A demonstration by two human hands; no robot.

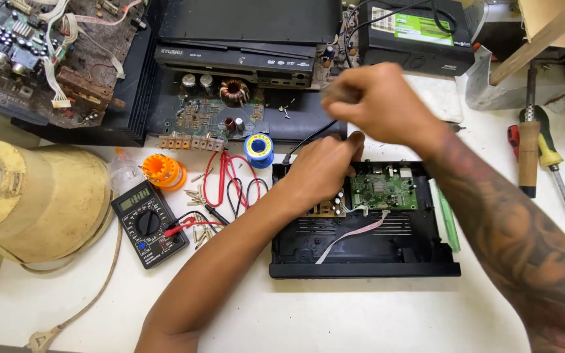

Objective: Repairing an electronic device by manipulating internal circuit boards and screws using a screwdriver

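Note:
An opened black set-top box (361, 252) lies on the white table, with a green circuit board (384, 191) inside and a pale flat ribbon cable (354, 235) running down from it. My left hand (322, 171) rests on the box's back left corner, fingers pressed on a small brown board near the rear wall. My right hand (377, 101) hovers above the box's back edge, blurred, fingers closed around something too small to identify. A black cable (308, 138) runs from the rear of the box.
A black multimeter (148, 223) with red and black leads lies at the left, by an orange solder-wick reel (163, 171) and a blue solder spool (259, 150). Screwdrivers (536, 153) lie at the right. Stacked players and bare circuit boards (220, 108) fill the back. A yellowed cone-shaped appliance (34, 196) sits far left.

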